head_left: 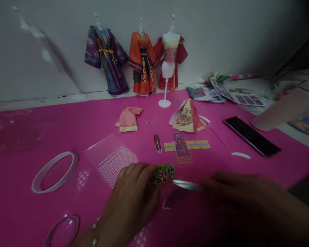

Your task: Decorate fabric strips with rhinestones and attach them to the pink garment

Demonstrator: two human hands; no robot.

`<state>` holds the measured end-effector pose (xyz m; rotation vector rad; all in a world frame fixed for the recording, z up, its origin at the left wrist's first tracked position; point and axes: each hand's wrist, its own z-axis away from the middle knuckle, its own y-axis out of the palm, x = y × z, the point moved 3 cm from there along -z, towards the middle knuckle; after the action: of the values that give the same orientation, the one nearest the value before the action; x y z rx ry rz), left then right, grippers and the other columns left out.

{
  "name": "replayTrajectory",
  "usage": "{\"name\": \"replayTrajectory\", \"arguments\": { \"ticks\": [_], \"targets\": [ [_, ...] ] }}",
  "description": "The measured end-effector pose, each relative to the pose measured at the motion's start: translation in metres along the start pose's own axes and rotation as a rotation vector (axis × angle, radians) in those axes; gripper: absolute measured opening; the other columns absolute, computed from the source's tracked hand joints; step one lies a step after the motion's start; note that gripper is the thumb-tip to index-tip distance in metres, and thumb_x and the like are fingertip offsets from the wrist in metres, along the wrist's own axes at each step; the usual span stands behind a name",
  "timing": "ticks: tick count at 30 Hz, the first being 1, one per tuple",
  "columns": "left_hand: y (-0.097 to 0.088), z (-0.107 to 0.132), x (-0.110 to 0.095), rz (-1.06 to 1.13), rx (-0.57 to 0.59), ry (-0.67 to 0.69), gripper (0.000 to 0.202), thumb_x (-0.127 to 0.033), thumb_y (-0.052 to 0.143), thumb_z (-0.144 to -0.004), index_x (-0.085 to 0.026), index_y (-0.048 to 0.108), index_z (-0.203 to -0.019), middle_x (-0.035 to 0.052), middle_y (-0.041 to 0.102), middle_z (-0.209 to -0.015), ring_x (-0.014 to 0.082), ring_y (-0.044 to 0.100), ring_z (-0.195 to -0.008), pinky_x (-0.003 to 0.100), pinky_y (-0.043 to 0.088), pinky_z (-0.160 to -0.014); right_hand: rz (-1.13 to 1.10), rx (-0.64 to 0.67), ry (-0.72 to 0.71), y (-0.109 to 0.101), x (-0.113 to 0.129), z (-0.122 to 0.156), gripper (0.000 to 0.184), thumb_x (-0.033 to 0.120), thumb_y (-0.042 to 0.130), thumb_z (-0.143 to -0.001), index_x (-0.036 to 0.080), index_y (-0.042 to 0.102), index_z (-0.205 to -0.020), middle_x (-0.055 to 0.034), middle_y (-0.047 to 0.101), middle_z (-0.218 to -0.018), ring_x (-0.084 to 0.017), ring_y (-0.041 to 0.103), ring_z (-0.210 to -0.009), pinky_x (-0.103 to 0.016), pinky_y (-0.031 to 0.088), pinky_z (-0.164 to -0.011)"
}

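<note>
My left hand is closed around a small green dish filled with tiny multicoloured beads. To its right, my right hand grips a pointed silver tool; low light and blur hide whether it is tweezers or small scissors. The tool's tip points left, close beside the dish's lower right edge. Just below lies a dark pointed strip of cloth with white beads along its end. A clear sheet with rows of small pearl-like dots lies behind my left hand.
Doll clothes lie on the pink table: a pink top, a patterned skirt and trim strips. Dressed stands line the wall. A phone is at right, near another person's arm. Tape rings lie left.
</note>
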<state>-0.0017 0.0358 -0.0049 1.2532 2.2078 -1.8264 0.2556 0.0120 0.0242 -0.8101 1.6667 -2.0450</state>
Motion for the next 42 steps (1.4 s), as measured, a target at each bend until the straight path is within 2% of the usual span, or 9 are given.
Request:
{"name": "replayTrajectory", "arguments": {
  "ticks": [4,7,10,13,17,22,28,33,42],
  "targets": [
    [-0.003,0.001,-0.004,-0.042,-0.006,0.039,0.041,-0.012,0.061,-0.082,-0.023,0.05,-0.121,0.0071,0.065,-0.109,0.0258,0.061,-0.096,0.046,0.047,-0.082,-0.042,0.007,-0.045,0.013,-0.007,0.021,0.044,0.014,0.055,-0.087,0.029,0.054,-0.128,-0.0012,0.071,-0.099,-0.015,0.07,-0.069,-0.023,0.05,-0.053],
    [-0.006,0.004,-0.01,-0.004,-0.007,0.147,0.032,-0.013,0.064,-0.083,-0.024,0.056,-0.112,0.0047,0.068,-0.105,0.0241,0.062,-0.093,0.043,0.049,-0.081,-0.021,-0.01,-0.033,0.021,-0.01,0.03,0.047,0.013,0.056,-0.088,0.028,0.052,-0.132,-0.0026,0.071,-0.102,-0.016,0.071,-0.073,-0.022,0.052,-0.055],
    [-0.006,0.006,-0.019,0.062,0.071,0.324,0.031,-0.01,0.06,-0.087,-0.028,0.06,-0.111,-0.0007,0.074,-0.102,0.0221,0.064,-0.095,0.04,0.05,-0.085,0.012,-0.036,-0.037,0.024,-0.007,0.031,0.05,0.012,0.053,-0.086,0.027,0.051,-0.134,-0.0031,0.071,-0.104,-0.016,0.07,-0.073,-0.023,0.053,-0.056],
    [-0.005,0.003,-0.025,0.051,0.158,0.427,0.028,-0.013,0.052,-0.093,-0.029,0.062,-0.115,-0.0036,0.077,-0.103,0.0199,0.067,-0.098,0.038,0.051,-0.093,0.022,-0.048,-0.039,0.022,-0.002,0.027,0.048,0.009,0.05,-0.083,0.027,0.056,-0.127,-0.0006,0.071,-0.093,-0.014,0.068,-0.063,-0.024,0.05,-0.053],
    [0.0,0.0,-0.029,-0.035,0.252,0.491,0.017,-0.019,0.052,-0.097,-0.027,0.067,-0.097,-0.0061,0.077,-0.104,0.0182,0.068,-0.096,0.036,0.049,-0.098,0.017,-0.05,0.008,0.017,0.003,0.021,0.047,0.006,0.047,-0.08,0.028,0.06,-0.119,0.0002,0.07,-0.088,-0.015,0.066,-0.059,-0.026,0.046,-0.049],
    [0.004,0.0,-0.031,-0.084,0.238,0.501,0.017,-0.023,0.053,-0.098,-0.025,0.07,-0.096,-0.0046,0.077,-0.108,0.0183,0.068,-0.097,0.036,0.047,-0.099,0.029,-0.037,0.008,0.019,0.003,0.019,0.043,0.007,0.049,-0.078,0.028,0.061,-0.114,-0.0004,0.07,-0.09,-0.017,0.068,-0.062,-0.027,0.047,-0.049],
    [0.005,0.001,-0.029,-0.048,0.178,0.488,0.029,-0.031,0.042,-0.104,-0.025,0.07,-0.102,-0.0047,0.077,-0.11,0.0171,0.064,-0.099,0.035,0.036,-0.104,0.089,-0.11,-0.034,0.026,-0.001,0.022,0.052,0.009,0.049,-0.075,0.029,0.055,-0.123,0.0028,0.069,-0.085,-0.015,0.067,-0.057,-0.026,0.045,-0.048],
    [0.002,-0.002,-0.034,-0.076,0.227,0.509,0.031,-0.029,0.04,-0.104,-0.022,0.07,-0.099,-0.0067,0.076,-0.11,0.0163,0.064,-0.095,0.033,0.034,-0.102,0.095,-0.184,-0.042,0.026,-0.001,0.025,0.055,0.008,0.044,-0.074,0.029,0.054,-0.123,0.0026,0.07,-0.087,-0.015,0.068,-0.059,-0.027,0.048,-0.05],
    [0.003,0.001,-0.03,-0.068,0.25,0.508,0.022,-0.032,0.05,-0.1,-0.023,0.07,-0.101,-0.0057,0.075,-0.115,0.0173,0.064,-0.096,0.035,0.036,-0.1,0.098,-0.151,-0.023,0.026,0.0,0.02,0.059,0.006,0.045,-0.073,0.03,0.052,-0.127,0.0033,0.07,-0.088,-0.015,0.068,-0.061,-0.027,0.049,-0.048]
  ]
}}
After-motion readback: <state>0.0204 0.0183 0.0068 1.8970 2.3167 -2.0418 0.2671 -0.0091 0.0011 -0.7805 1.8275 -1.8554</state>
